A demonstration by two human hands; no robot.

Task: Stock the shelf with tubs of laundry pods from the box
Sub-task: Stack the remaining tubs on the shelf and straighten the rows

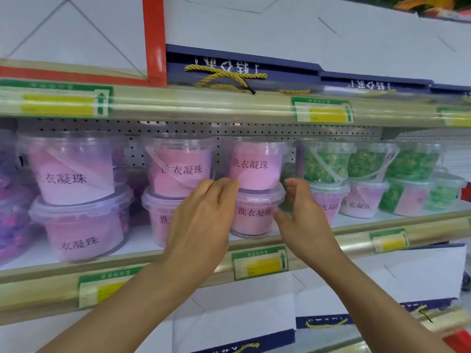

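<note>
Hands flank the stacked pink clear plastic tubs (256, 189) on the shelf (293, 247): your left hand (201, 215) and right hand (303, 215) look open, gripping nothing. Next, fetch another tub.

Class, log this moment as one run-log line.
step: seating stacked pink tub | left hand: open beside stack | right hand: open, flanking lower tub | shelf: partly stocked

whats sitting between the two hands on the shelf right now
In the head view, a stack of two clear plastic tubs with pink labels: the lower pink tub sits between the left hand and right hand, the upper pink tub on its lid.
</note>
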